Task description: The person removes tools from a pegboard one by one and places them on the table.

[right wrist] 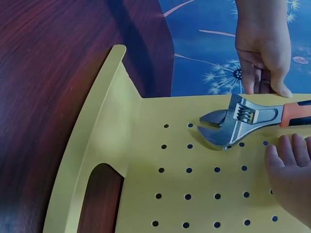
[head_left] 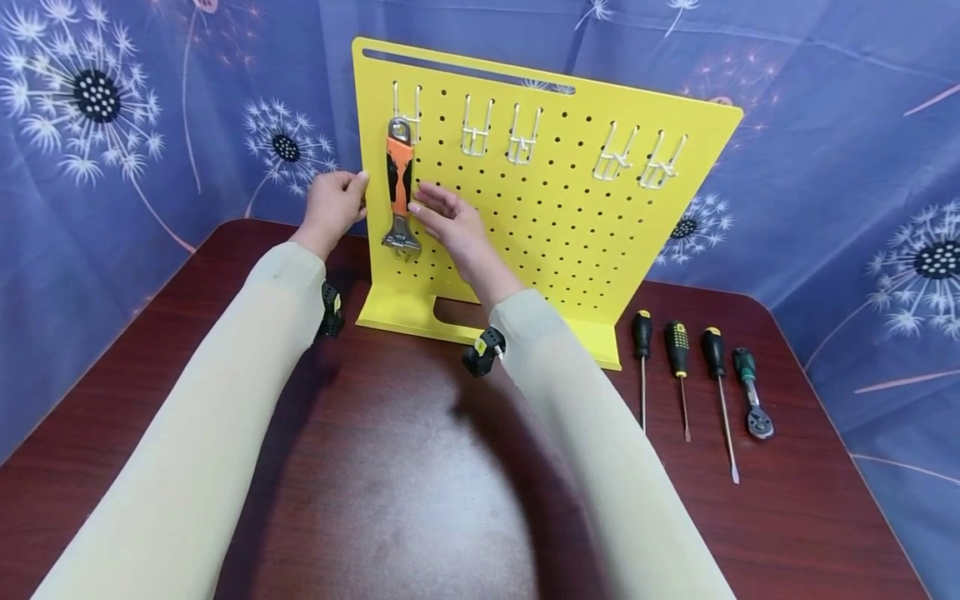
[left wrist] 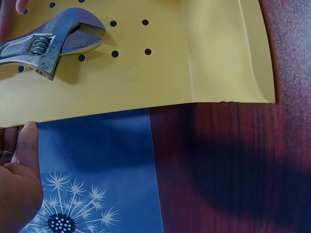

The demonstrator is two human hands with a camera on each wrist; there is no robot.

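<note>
An adjustable wrench [head_left: 400,200] with an orange and black handle hangs jaw-down from a white wire hook [head_left: 407,118] on the left side of a yellow pegboard [head_left: 652,104]. The board's left edge is pinched by my left hand [head_left: 331,208], thumb at the edge and fingers partly hidden. My right hand [head_left: 459,232] is just right of the wrench handle, its fingers loosely extended and gripping nothing. In the right wrist view, the wrench [right wrist: 262,115] lies between both hands, and a small gap separates it from the right fingers.
More white hooks [head_left: 522,137] line the board's upper part. To the right on the dark wooden table [head_left: 420,467] lie several screwdrivers [head_left: 677,348] and a green-handled ratchet [head_left: 752,392]. A blue dandelion-patterned cloth [head_left: 247,50] hangs behind.
</note>
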